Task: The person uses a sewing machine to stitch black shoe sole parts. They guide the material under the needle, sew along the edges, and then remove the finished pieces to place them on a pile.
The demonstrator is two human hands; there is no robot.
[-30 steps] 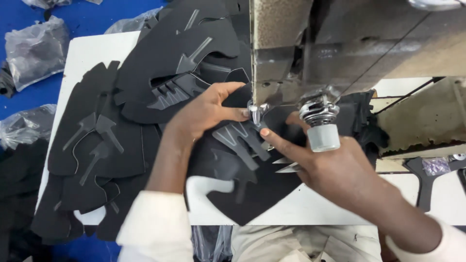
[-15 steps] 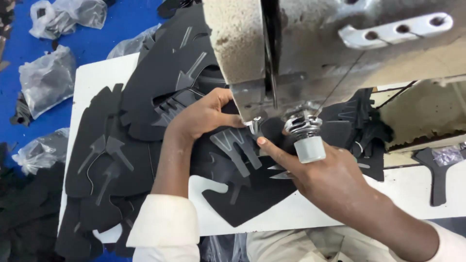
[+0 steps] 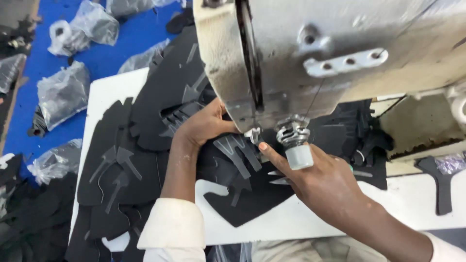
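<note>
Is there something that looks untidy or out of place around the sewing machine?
Mostly the floor: clear plastic bags of black pieces lie scattered on the blue floor. On the white table, black cut pieces are stacked loosely and overhang its edge. Both hands, left hand and right hand, look normally placed.

Sewing workshop, shoe-upper line.
Industrial sewing machine (image 3: 310, 58), stacked black cut pieces (image 3: 121, 160) on white table (image 3: 104, 97), bagged parts (image 3: 63, 92) on floor.

Needle area hidden behind the sewing machine head (image 3: 310, 53)

The left hand (image 3: 206, 127) loses its fingertips under the machine; the black cut piece (image 3: 242, 194) is partly covered by the right hand (image 3: 323, 182).
</note>
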